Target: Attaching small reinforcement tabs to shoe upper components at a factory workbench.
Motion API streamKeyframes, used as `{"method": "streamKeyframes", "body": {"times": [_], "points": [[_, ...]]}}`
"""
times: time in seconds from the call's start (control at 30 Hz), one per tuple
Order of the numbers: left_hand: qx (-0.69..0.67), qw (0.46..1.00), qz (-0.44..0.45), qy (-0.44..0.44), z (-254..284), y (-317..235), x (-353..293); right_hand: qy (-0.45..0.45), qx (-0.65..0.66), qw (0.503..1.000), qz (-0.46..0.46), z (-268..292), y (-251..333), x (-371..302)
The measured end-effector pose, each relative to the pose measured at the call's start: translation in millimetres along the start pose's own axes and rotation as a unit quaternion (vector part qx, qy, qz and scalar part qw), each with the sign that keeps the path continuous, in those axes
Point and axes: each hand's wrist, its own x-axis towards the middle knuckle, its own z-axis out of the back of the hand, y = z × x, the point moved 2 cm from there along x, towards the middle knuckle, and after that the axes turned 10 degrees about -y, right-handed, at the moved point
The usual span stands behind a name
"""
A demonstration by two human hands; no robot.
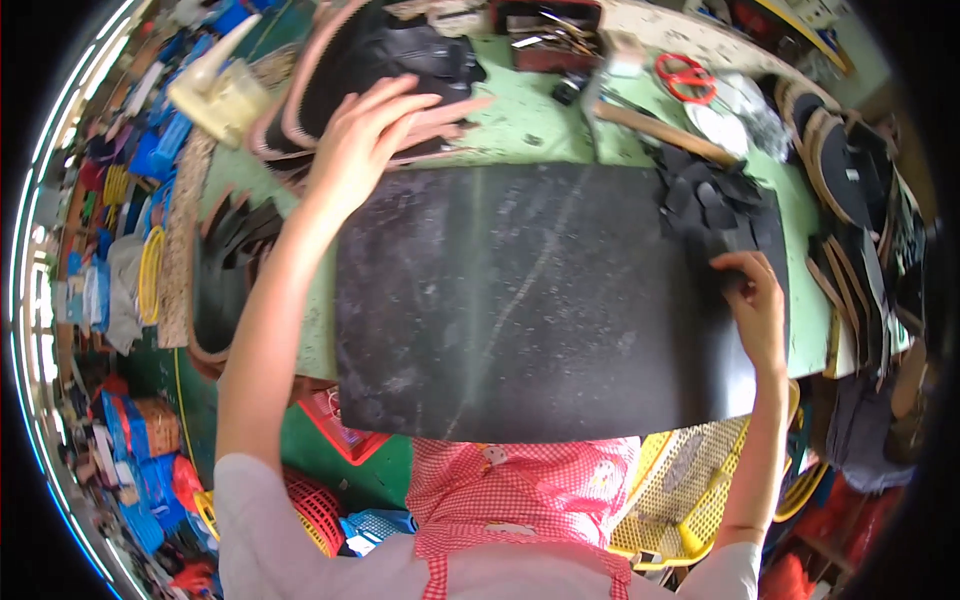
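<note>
My left hand (375, 135) reaches to the far left of the table, its fingers stretched out over a stack of curved black pieces with pinkish edges (300, 110). Whether it touches them I cannot tell. My right hand (755, 295) is over the right side of a large black mat (520, 300), fingertips pinched together. Something dark and blurred seems to be at the fingertips, too unclear to name. Just beyond that hand lies a heap of small black cut pieces (705, 195) on the mat's far right corner.
A hammer with a wooden handle (670, 133), red-handled scissors (685, 78) and a box of tools (545, 35) lie at the back. A cream tape dispenser (220, 95) stands far left. More curved pieces rest at left (225, 280) and right (840, 165). Below is a yellow basket (690, 480).
</note>
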Motion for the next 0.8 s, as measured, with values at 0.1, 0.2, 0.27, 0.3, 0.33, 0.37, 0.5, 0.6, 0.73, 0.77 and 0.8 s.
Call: {"method": "streamKeyframes", "body": {"times": [0.1,0.2,0.27,0.3,0.33,0.37,0.5,0.6,0.73,0.77,0.8], "points": [[0.061,0.998,-0.017,0.001,3,-4,-10,-0.049,-0.002,0.999,-0.007,4,-9,-7],[0.017,0.999,0.037,-0.013,7,-2,-7,-0.065,0.001,0.998,-0.011,6,-9,-11],[-0.111,0.983,0.145,-0.033,13,4,-5,-0.071,0.066,0.994,-0.057,-1,-16,-13],[-0.16,0.969,0.179,-0.065,22,7,-6,-0.067,0.113,0.987,-0.089,-3,-17,-13],[-0.218,0.948,0.214,-0.093,29,-2,-5,-0.065,0.152,0.978,-0.123,-3,-20,-15],[-0.217,0.956,0.176,-0.088,38,-20,-6,-0.055,0.17,0.975,-0.13,0,-18,-18],[-0.281,0.947,0.088,0.125,59,-90,-36,-0.018,0.118,0.991,-0.057,7,-15,-29],[-0.363,0.841,0.339,0.213,42,-66,-82,-0.002,0.111,0.992,-0.063,-4,3,-26],[-0.46,0.748,0.441,-0.187,49,-79,-47,0.013,0.109,0.99,-0.087,-6,7,-27],[-0.447,0.783,0.365,-0.231,60,-75,-51,-0.001,0.127,0.989,-0.075,-6,5,-30],[-0.406,0.827,0.299,-0.248,75,-84,-55,-0.003,0.126,0.989,-0.079,-6,0,-31]]}}
